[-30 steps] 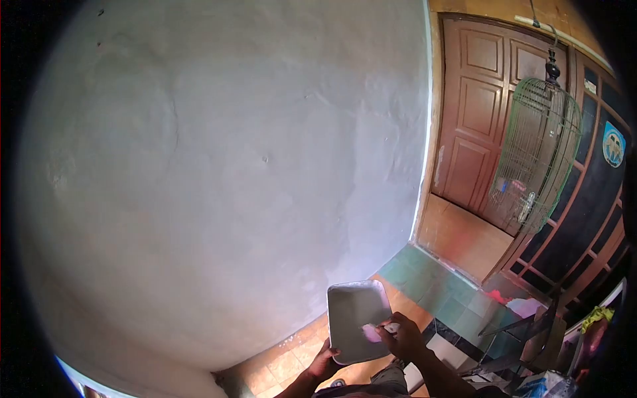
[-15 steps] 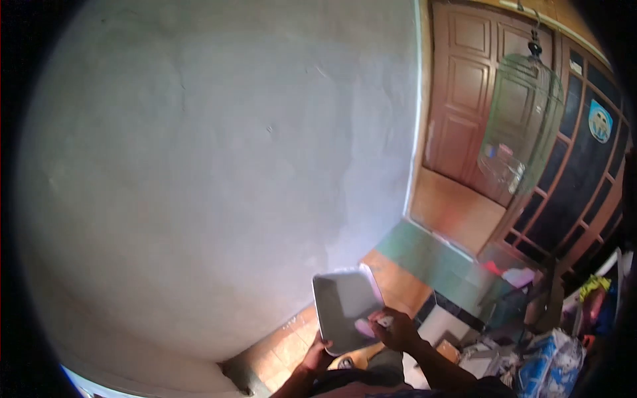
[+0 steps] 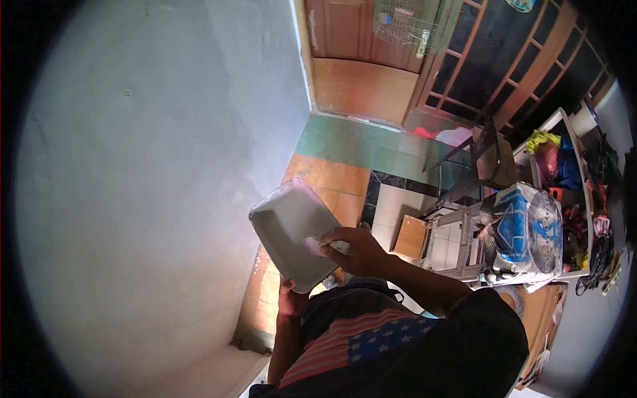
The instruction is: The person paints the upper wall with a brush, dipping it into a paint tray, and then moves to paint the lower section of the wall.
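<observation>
A shallow grey tray (image 3: 286, 217) with rounded corners and whitish-pink smears along its rim is held tilted in front of my body. My left hand (image 3: 292, 300) is closed on its lower corner, thumb over the rim. Inside the lower right part of the tray, my right hand (image 3: 352, 251) grips a white-handled brush (image 3: 340, 247); its pale pink head rests at the tray's inner surface. The fingers hide part of the handle, so its exact kind is hard to make out.
A grey plastered wall (image 3: 172, 199) rises close on the left. Ahead are a brown door (image 3: 361, 33) and a hanging wire birdcage (image 3: 415, 26). On the right stand a chair (image 3: 490, 156), a metal stepladder (image 3: 464, 232), a blue-white plastic-wrapped bundle (image 3: 521, 229) and a cluttered shelf (image 3: 587, 245).
The view has tilted down and turned right, showing more floor and my shirt. Both hands still hold the tray and the brush, which stays inside the tray.
</observation>
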`<state>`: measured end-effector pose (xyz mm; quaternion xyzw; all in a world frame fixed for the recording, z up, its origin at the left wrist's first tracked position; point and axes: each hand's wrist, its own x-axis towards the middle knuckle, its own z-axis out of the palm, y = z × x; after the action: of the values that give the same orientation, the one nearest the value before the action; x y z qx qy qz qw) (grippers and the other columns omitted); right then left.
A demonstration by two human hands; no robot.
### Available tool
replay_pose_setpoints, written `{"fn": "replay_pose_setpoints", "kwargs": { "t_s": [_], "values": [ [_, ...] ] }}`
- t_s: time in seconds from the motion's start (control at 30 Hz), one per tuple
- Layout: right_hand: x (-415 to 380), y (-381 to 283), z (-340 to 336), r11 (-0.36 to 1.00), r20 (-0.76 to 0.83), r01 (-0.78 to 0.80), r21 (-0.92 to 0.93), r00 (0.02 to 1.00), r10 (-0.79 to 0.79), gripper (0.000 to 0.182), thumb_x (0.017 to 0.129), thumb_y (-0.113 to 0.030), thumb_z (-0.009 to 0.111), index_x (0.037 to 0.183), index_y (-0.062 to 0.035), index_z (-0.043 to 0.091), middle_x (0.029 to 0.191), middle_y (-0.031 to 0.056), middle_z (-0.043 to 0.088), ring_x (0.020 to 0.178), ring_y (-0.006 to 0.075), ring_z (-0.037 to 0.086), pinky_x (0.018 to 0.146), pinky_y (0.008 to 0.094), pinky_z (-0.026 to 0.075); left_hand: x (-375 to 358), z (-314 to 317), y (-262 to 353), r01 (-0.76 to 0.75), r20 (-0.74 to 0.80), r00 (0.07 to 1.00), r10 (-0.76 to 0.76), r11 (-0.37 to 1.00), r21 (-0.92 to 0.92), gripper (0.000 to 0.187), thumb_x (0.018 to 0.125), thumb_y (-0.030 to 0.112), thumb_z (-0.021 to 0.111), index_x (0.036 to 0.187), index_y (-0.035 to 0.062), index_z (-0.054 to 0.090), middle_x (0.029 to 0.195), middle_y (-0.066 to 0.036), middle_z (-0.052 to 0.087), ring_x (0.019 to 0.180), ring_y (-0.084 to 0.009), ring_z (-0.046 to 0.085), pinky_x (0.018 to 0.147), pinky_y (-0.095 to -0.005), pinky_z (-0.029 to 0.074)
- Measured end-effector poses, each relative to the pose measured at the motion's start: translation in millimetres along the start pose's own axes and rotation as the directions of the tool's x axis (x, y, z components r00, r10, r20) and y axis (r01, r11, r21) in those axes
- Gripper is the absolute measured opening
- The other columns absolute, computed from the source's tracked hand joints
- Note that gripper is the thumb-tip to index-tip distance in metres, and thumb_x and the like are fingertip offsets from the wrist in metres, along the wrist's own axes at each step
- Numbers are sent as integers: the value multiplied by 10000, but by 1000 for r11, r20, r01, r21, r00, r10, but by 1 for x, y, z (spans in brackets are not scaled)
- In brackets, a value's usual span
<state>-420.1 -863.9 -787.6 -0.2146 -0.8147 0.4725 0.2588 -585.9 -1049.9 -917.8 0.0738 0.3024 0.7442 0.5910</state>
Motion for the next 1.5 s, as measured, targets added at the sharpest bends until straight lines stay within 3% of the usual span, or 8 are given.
{"fn": "replay_pose_setpoints", "kwargs": {
  "t_s": [0.13, 0.3, 0.6, 0.77, 0.83, 1.27, 1.37, 1.5],
  "values": [
    [-1, 3, 6, 996, -15, -73, 53, 997, 74, 171, 903, -141, 756, 1016, -31, 688, 1025, 129, 736, 981, 294, 724, 868, 388, 565, -1, -4, -1, -4, 29, 1000, 4, 1000, -5, 854, 829, 293, 732, 1567, 132, 333, 1508, -126, 461, 1405, -339, 463, 1171, -556, 387],
    [0, 1, 8, 989, 25, 146, 3, 989, -146, 208, 864, -156, 789, 977, -41, 658, 940, 115, 656, 891, 309, 664, 802, 408, 542, -5, -22, -3, -30, -37, 999, 31, 999, 14, 873, 802, 279, 745, 1563, 130, 345, 1502, -114, 470, 1390, -328, 474, 1180, -546, 372],
    [12, 7, 27, 994, 168, 96, -51, 982, -86, 227, 865, -182, 796, 939, -43, 633, 922, 117, 635, 869, 324, 666, 751, 414, 537, -27, -27, -2, -91, -112, 989, 91, 996, 10, 822, 784, 288, 764, 1507, 121, 410, 1419, -129, 539, 1336, -317, 528, 1139, -518, 425],
    [10, 4, 47, 970, 151, 242, -27, 960, -235, 212, 882, -186, 788, 915, -52, 626, 860, 115, 605, 792, 332, 677, 682, 429, 541, -32, -28, 4, -129, -121, 984, 130, 992, 14, 810, 791, 286, 759, 1502, 133, 403, 1394, -118, 540, 1311, -303, 546, 1111, -505, 456],
    [9, 2, 51, 983, 245, 144, -118, 963, -112, 186, 895, -182, 773, 940, -52, 648, 884, 117, 630, 775, 327, 689, 676, 423, 552, -35, -25, 6, -141, -121, 983, 141, 990, 8, 822, 793, 281, 759, 1511, 139, 386, 1395, -111, 531, 1306, -303, 546, 1102, -501, 465],
    [12, 8, 63, 947, 239, 318, -50, 924, -298, 189, 914, -232, 769, 1048, -101, 745, 926, 85, 690, 762, 267, 703, 682, 365, 575, -47, -30, -8, -248, -209, 948, 240, 969, -13, 876, 776, 251, 760, 1540, 151, 346, 1414, -103, 501, 1322, -303, 519, 1095, -503, 467],
    [11, 4, 72, 948, 287, 310, -69, 917, -279, 212, 936, -256, 732, 1044, -74, 717, 924, 126, 688, 799, 331, 701, 712, 405, 570, -60, -37, -9, -262, -265, 931, 253, 965, -1, 895, 763, 242, 772, 1543, 150, 343, 1419, -102, 500, 1322, -306, 519, 1096, -499, 467],
    [2, -6, 86, 950, 291, 311, -21, 911, -291, 208, 932, -252, 736, 1061, -92, 709, 904, 103, 673, 782, 313, 691, 685, 397, 561, -78, -42, -11, -316, -321, 901, 291, 948, -28, 849, 757, 212, 772, 1514, 128, 398, 1402, -104, 530, 1307, -302, 531, 1101, -473, 464]
  ]
}}
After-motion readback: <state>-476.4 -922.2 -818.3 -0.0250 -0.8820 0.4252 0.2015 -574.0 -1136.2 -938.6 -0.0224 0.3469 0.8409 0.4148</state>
